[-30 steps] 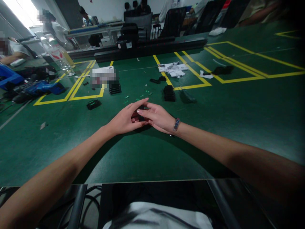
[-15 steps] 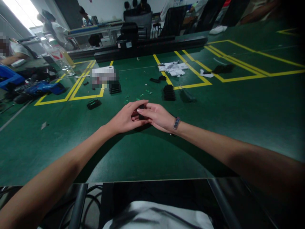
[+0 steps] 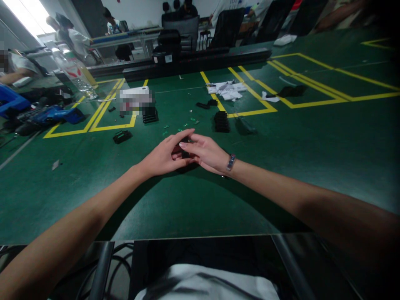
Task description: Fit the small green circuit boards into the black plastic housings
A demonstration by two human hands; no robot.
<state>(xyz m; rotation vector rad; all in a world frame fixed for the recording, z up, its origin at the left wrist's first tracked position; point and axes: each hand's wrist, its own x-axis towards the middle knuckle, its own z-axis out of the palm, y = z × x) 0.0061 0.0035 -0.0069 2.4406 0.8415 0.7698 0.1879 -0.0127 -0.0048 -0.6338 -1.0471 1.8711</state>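
My left hand (image 3: 164, 155) and my right hand (image 3: 204, 152) meet over the green table (image 3: 175, 204), near its middle. Between them they grip a small black part (image 3: 185, 152), mostly covered by the fingers, so its kind does not show. Both hands are closed around it, the right thumb lying across its near side. Just beyond the fingertips lie several small green circuit boards (image 3: 186, 125). A stack of black plastic pieces (image 3: 221, 121) stands past my right hand, and another black stack (image 3: 150, 115) farther left. A black housing with green inside (image 3: 122, 136) rests left of my left hand.
Blue-handled power tools (image 3: 59, 114) and a clear plastic bottle (image 3: 75, 73) are at the left. Crumpled white paper (image 3: 229, 89) and a clear plastic bag (image 3: 246, 124) lie farther back. A long black rail (image 3: 200, 60) runs along the far edge. Other people sit beyond.
Both hands stay in nearly the same place around the black part. My left index finger has risen slightly; the rest of the table looks the same.
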